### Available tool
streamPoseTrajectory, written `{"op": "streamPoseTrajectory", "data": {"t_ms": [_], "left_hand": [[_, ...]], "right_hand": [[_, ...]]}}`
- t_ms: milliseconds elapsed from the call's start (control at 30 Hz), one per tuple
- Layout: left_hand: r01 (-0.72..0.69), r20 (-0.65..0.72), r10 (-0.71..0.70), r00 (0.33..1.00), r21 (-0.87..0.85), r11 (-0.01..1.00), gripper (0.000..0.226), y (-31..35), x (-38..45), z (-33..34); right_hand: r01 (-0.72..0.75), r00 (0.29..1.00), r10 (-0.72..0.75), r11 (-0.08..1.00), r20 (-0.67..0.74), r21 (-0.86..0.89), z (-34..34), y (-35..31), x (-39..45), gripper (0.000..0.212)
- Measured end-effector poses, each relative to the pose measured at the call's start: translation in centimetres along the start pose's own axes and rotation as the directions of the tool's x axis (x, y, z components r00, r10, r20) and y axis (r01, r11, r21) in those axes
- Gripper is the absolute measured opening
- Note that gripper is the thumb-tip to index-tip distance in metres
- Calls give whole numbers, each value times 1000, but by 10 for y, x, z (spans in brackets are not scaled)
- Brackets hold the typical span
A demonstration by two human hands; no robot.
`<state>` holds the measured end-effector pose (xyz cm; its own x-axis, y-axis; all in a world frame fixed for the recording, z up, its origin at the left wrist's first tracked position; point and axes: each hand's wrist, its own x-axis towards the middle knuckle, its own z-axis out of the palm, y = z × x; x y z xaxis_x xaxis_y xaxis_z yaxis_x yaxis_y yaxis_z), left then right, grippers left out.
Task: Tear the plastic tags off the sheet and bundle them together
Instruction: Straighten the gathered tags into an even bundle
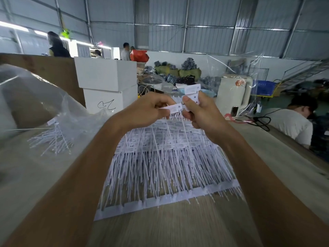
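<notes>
I see the left hand [153,107] pinching one tag [171,109], the right hand [201,113] gripping a tag bundle [193,92]; a clear bag [58,111] holds loose tags [51,139].

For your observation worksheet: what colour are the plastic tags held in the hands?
White: the plastic tags, with faint grey print, seen in the head view.

White tags [170,108] on white sheets [165,157]; pale wood-grain desk [160,229]; white boxes [106,75], one with black scribble; red bag [138,55].
</notes>
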<state>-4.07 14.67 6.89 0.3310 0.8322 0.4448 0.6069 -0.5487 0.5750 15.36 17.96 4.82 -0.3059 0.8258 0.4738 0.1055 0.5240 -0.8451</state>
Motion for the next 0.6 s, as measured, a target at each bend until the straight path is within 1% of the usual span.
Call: {"op": "streamPoseTrajectory", "data": {"t_ms": [133,233,300,367,433,533,600], "left_hand": [[-71,34,69,997,61,996,21,-1,-2,0],[-60,-8,61,998,78,995,12,-3,-1,1],[-24,-71,25,997,18,1000,17,-4,0,3],[10,-111,-14,994,-43,999,22,-6,1,2],[11,-117,-15,993,-34,999,21,-7,1,1],[-34,-125,33,992,-7,999,18,-9,-1,-1],[-57,-147,57,987,8,998,19,-7,-2,-2]], "right_hand": [[-103,994,104,993,12,-51,6,-1,2,13],[-141,988,143,989,52,-50,8,-3,1,17],[-101,991,107,992,76,-72,10,-4,-1,20],[-21,994,28,997,101,-74,12,-4,-2,16],[26,993,-14,995,121,-95,12,-3,-2,15],[17,982,9,991,190,-133,7,-1,-3,18],[9,975,9,997,224,-78,4,-2,-4,18]]}}
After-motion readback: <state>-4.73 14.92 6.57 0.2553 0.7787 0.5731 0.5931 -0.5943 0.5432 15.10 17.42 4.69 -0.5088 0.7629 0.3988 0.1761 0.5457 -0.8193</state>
